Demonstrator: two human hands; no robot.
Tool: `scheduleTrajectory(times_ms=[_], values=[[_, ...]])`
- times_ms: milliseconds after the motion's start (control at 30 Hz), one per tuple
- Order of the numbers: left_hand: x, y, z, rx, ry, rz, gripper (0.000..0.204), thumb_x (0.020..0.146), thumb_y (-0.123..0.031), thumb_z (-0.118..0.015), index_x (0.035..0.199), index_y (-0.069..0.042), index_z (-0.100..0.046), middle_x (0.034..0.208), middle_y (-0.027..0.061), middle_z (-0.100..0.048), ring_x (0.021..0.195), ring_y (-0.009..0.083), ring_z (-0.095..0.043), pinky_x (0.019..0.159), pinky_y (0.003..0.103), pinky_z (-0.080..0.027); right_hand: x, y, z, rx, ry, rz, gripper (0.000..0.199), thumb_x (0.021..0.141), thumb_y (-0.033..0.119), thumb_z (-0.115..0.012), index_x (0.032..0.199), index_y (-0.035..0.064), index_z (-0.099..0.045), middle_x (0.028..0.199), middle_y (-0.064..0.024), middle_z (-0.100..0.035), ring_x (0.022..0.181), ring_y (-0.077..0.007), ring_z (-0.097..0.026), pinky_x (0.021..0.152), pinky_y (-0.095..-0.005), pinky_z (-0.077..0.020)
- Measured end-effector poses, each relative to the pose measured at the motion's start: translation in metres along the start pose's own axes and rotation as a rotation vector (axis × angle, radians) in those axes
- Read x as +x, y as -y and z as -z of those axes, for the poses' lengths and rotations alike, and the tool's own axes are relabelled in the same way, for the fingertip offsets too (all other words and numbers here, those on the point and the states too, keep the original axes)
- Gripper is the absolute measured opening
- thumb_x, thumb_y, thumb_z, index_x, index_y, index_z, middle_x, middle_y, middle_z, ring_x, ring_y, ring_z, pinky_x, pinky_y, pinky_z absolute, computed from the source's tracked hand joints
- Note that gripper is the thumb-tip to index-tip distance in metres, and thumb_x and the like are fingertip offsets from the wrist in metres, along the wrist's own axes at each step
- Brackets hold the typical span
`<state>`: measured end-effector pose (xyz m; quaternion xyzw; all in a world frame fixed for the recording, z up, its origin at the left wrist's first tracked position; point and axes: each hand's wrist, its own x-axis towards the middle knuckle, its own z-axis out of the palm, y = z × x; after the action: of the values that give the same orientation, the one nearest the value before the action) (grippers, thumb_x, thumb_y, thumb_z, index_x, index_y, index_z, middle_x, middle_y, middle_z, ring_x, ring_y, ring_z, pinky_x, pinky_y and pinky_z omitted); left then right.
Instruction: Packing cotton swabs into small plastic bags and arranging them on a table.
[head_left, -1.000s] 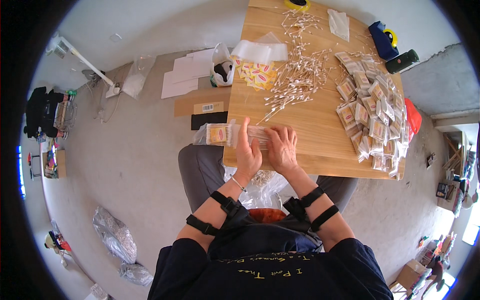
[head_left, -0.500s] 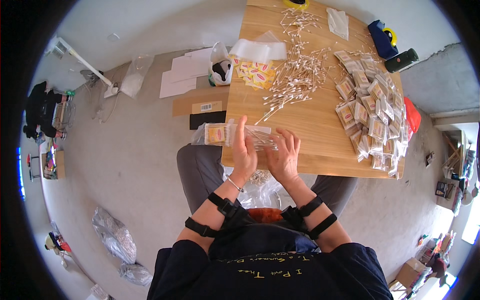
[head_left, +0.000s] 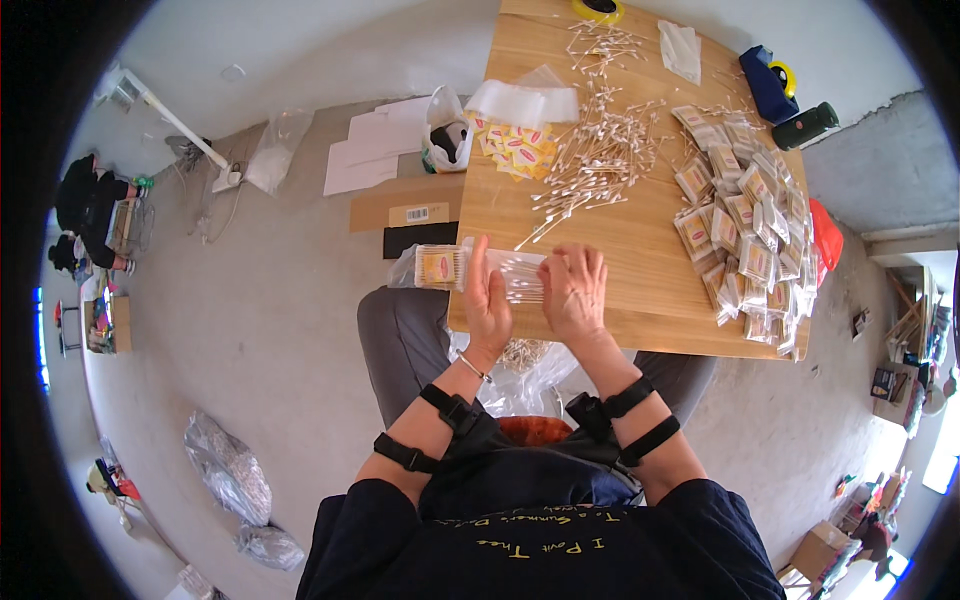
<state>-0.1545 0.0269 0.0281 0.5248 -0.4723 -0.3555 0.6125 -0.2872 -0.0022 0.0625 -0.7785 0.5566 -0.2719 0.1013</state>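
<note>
A layer of white cotton swabs [head_left: 523, 277] lies lengthwise between my hands at the table's near left edge, partly on a pale sheet. My left hand [head_left: 487, 308] stands on edge at the swabs' left ends, its fingers stretched out straight. At their right ends, the fingers of my right hand [head_left: 575, 290] are bent down and closed around the tips; the exact grip is hidden under the knuckles. Left of my left hand, a clear bag of packed swabs with a yellow label [head_left: 438, 266] juts past the table edge.
Loose cotton swabs [head_left: 605, 150] are heaped farther back on the wooden table [head_left: 640, 270]. Beside them lie yellow-white cards [head_left: 520, 152] and clear bags [head_left: 525, 101]. Filled swab packets [head_left: 745, 220] pile up at the right, near a dark bottle [head_left: 805, 126] and a blue tape dispenser [head_left: 764, 85].
My right hand's fingers have bent inward and closed over the swabs' right ends, uncovering more of the swabs. The swabs look straighter. My left hand has stayed about the same.
</note>
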Motion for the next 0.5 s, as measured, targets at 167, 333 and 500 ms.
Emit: scheduleTrajectory(times_ms=[167, 333, 500], values=[[0.005, -0.007, -0.004, 0.007, -0.005, -0.001, 0.046, 0.104, -0.012, -0.037, 0.146, 0.005, -0.033, 0.148, 0.0227, -0.040, 0.140, 0.0314, -0.037, 0.115, 0.037, -0.028, 0.007, -0.029, 0.001, -0.057, 0.011, 0.040, 0.010, 0.081, 0.009, -0.068, 0.091, 0.0081, -0.066, 0.112, -0.0083, -0.058, 0.110, -0.0330, -0.049, 0.089, -0.0463, -0.0419], [0.010, -0.015, -0.006, 0.098, -0.003, -0.062, 0.044, 0.104, -0.015, -0.036, 0.143, 0.005, -0.039, 0.142, 0.0228, -0.048, 0.135, 0.0317, -0.045, 0.112, 0.038, -0.033, 0.002, -0.022, -0.010, 0.048, -0.018, -0.002, 0.012, 0.083, 0.007, -0.065, 0.095, 0.0084, -0.067, 0.114, -0.0092, -0.059, 0.111, -0.0338, -0.049, 0.090, -0.0465, -0.0417], [0.006, -0.012, -0.004, 0.133, 0.049, -0.056, 0.044, 0.104, -0.016, -0.037, 0.144, 0.004, -0.038, 0.143, 0.0222, -0.048, 0.135, 0.0311, -0.045, 0.111, 0.036, -0.033, -0.008, -0.014, -0.020, 0.126, 0.036, 0.007, 0.027, 0.078, -0.001, -0.060, 0.102, 0.0080, -0.067, 0.119, -0.0131, -0.056, 0.115, -0.0362, -0.047, 0.096, -0.0472, -0.0402]])
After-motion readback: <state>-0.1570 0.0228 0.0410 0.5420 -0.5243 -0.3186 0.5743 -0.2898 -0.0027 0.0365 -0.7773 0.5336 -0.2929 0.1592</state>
